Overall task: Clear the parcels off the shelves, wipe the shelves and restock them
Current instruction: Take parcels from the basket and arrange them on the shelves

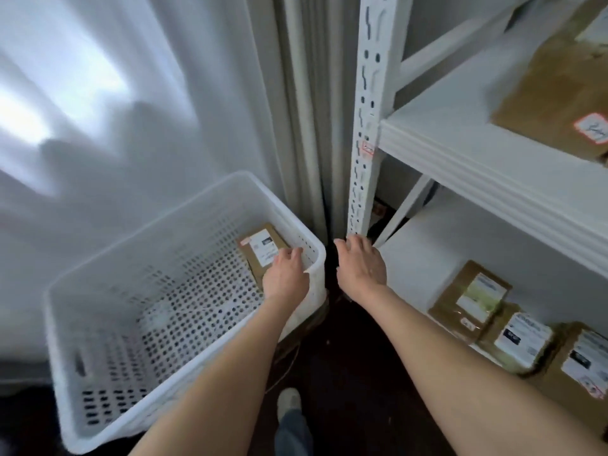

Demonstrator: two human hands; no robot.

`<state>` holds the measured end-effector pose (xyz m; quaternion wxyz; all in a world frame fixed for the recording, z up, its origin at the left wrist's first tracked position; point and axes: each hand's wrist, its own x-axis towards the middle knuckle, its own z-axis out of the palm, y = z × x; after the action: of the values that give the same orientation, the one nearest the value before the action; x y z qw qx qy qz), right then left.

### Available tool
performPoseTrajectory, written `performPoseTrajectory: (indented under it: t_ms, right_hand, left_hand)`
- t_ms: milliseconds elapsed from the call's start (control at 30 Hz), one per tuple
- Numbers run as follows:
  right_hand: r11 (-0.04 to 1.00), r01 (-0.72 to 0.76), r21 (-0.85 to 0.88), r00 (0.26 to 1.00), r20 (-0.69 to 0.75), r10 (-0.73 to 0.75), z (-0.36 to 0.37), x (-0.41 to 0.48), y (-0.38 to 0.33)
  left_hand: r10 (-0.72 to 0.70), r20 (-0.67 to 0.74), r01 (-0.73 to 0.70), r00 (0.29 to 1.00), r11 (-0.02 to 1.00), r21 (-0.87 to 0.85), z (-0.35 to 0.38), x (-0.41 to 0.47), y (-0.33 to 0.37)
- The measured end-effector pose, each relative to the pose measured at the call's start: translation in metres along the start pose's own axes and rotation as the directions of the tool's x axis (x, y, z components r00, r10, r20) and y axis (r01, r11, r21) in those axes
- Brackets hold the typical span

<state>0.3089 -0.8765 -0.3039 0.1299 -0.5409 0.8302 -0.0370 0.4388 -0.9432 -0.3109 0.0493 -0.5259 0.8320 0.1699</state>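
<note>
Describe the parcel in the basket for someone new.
Find the white perforated basket left of the shelving. In its far right corner, at the left hand, sits a brown parcel with a white label. It's the only one in the basket; the other parcels are on shelves.

Left hand [285,274] touching parcel [263,245] in white basket [148,236], right hand [362,265] spread beside shelf post [366,126]

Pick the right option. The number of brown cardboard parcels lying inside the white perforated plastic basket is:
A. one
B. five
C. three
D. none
A: just one brown cardboard parcel, with a white label, lies in the far corner of the white perforated plastic basket, right by the left hand.
</note>
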Motion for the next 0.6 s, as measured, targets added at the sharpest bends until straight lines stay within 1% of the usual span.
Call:
performPoseTrajectory:
  t_ms: [67,133,233,333,400,533,600]
  right_hand:
    - [0.998,0.06,0.011,0.998,0.004,-0.06,0.003,0.025,-0.036]
    - [0.995,0.098,0.014,0.995,0.034,-0.098,0.012,0.052,-0.068]
    - [0.995,0.091,0.026,0.988,0.121,-0.094,0.035,0.093,-0.111]
    - [0.997,0.025,0.071,0.967,0.251,-0.042,0.068,0.123,-0.15]
    - [0.992,-0.041,0.119,0.943,0.333,-0.001,0.098,0.137,-0.168]
    - [0.967,-0.165,0.195,0.893,0.445,0.063,0.156,0.161,-0.18]
    - [0.963,-0.191,0.188,0.889,0.45,0.089,0.176,0.178,-0.176]
  left_hand:
    - [-0.07,0.004,0.07,0.998,0.997,-0.014,-0.006,0.016,-0.034]
    - [-0.105,0.035,0.106,0.994,0.994,-0.023,-0.007,0.032,-0.066]
    - [-0.136,0.109,0.142,0.985,0.989,-0.042,-0.003,0.06,-0.115]
    - [-0.187,0.189,0.207,0.964,0.974,-0.09,0.006,0.086,-0.164]
    - [-0.231,0.24,0.273,0.943,0.949,-0.156,0.017,0.102,-0.19]
    - [-0.337,0.326,0.438,0.883,0.84,-0.32,0.049,0.132,-0.221]
    - [-0.372,0.351,0.497,0.859,0.768,-0.404,0.068,0.149,-0.227]
